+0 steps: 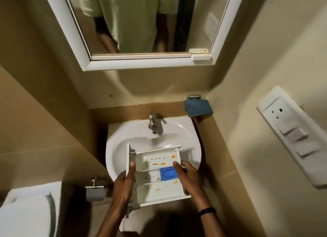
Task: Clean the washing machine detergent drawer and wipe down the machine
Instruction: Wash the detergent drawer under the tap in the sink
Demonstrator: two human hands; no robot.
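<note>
A white detergent drawer hangs over the front of a white wash basin. Orange stains streak its compartments, and a blue insert sits in the middle one. My left hand grips the drawer's left end, by its front panel, thumb lying along the inside. My right hand holds the drawer's right end, thumb hooked over the wall beside the blue insert. The washing machine is out of view.
A chrome tap stands at the basin's back, no water running. A blue cloth hangs on a wall holder at the right. A mirror is above, a switch panel on the right wall, a toilet at lower left.
</note>
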